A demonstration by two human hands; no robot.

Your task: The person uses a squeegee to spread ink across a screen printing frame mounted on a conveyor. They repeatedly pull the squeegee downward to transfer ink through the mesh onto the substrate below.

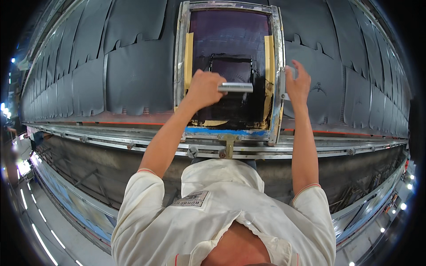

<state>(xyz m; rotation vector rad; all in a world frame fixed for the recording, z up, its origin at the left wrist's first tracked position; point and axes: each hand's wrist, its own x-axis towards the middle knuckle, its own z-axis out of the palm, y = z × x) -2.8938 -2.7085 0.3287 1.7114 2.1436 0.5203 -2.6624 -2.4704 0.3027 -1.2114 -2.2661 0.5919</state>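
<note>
In the head view, the left hand [205, 90] is closed around the near end of a silver-grey bar [239, 87], its fingers wrapped tightly over the metal. The bar lies crosswise above the lower half of a rectangular screen frame [278, 53], its free end pointing right. Inside the frame, a purplish mesh [230, 29] fills the upper part, while wet-looking black ink [230, 108] covers the lower part, around a smaller dark rectangle. Pale yellow tape [189, 57] runs along both inner sides, and blue tape [222, 131] crosses the near edge.

The right hand [300, 84] holds nothing; its thumb and fingers are spread wide, just beside the frame's right side, near a small metal bracket [283, 84]. Whether the thumb touches that bracket I cannot tell from this angle.

Dark grey sheets [137, 80] with notched edges lie in rows to the left and right of the frame, and one on the right bears a small black motif [318, 88]. Below the frame, metal rails [111, 136] run across, with a brass-coloured fitting [229, 147] at the middle. The person's white shirt [222, 195], with orange-edged sleeves, fills the lower centre.
</note>
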